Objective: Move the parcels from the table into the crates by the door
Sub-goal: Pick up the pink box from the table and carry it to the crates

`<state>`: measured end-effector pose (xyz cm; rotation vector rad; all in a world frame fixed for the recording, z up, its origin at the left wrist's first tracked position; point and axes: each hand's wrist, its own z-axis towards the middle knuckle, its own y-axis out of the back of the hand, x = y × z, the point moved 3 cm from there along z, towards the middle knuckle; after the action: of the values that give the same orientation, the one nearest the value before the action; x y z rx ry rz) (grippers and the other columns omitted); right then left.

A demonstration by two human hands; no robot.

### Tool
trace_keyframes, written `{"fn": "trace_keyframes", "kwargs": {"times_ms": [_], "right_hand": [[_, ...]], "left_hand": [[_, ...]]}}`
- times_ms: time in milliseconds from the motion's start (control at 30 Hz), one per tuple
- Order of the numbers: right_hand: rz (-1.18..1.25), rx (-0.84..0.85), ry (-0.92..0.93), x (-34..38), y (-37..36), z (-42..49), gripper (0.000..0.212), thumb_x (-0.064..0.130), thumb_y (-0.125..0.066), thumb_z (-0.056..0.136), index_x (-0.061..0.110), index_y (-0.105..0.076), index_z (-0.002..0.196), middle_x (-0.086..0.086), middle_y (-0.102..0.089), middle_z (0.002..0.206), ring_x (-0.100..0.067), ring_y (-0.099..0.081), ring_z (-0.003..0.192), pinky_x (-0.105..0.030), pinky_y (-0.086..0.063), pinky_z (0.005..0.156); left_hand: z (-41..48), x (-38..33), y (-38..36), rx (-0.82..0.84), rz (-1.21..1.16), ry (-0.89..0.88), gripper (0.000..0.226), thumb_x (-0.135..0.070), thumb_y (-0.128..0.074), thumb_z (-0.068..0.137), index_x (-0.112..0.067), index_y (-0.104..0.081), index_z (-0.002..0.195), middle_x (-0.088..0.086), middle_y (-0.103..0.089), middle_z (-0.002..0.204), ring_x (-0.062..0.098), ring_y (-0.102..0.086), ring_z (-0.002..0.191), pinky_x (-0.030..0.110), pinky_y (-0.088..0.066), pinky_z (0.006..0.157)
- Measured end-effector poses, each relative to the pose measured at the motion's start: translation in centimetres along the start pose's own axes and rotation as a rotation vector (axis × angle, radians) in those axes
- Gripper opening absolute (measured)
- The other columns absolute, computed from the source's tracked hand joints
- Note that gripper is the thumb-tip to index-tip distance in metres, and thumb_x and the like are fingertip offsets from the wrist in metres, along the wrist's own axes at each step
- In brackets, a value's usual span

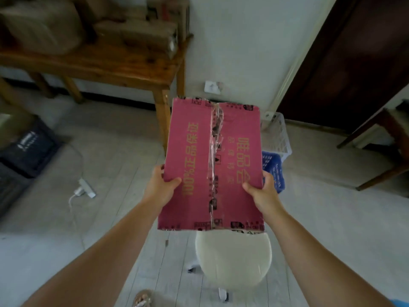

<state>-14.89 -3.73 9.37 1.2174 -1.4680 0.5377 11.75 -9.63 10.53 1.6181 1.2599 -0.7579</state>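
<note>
A pink cardboard parcel (236,156) with gold lettering and a taped seam is held in the air in front of me. My left hand (160,187) grips its left edge, thumb on top. My right hand (263,191) grips its right edge the same way. Behind the parcel's right side stand a white crate (277,134) and a blue crate (274,171), both partly hidden by it, beside a dark wooden door (354,58). Several brown parcels (137,32) lie on a wooden table (93,63) at the upper left.
A white round stool (234,260) stands on the floor right below the parcel. A black crate (26,149) sits at the left, with a white power strip (87,188) and cable near it. Another table's legs (389,138) show at the right edge.
</note>
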Motion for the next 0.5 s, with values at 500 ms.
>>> {"fn": "trace_keyframes", "kwargs": {"times_ms": [500], "right_hand": [[0.141, 0.124, 0.315, 27.3, -25.1, 3.0, 0.063, 0.017, -0.066, 0.089, 0.019, -0.029, 0.140, -0.002, -0.052, 0.127, -0.021, -0.054, 0.112, -0.044, -0.046, 0.095]], "left_hand": [[10.6, -15.4, 30.3, -0.187, -0.149, -0.275, 0.028, -0.024, -0.066, 0.087, -0.025, -0.056, 0.113, -0.004, -0.067, 0.099, 0.020, -0.066, 0.088, 0.046, -0.053, 0.085]]}}
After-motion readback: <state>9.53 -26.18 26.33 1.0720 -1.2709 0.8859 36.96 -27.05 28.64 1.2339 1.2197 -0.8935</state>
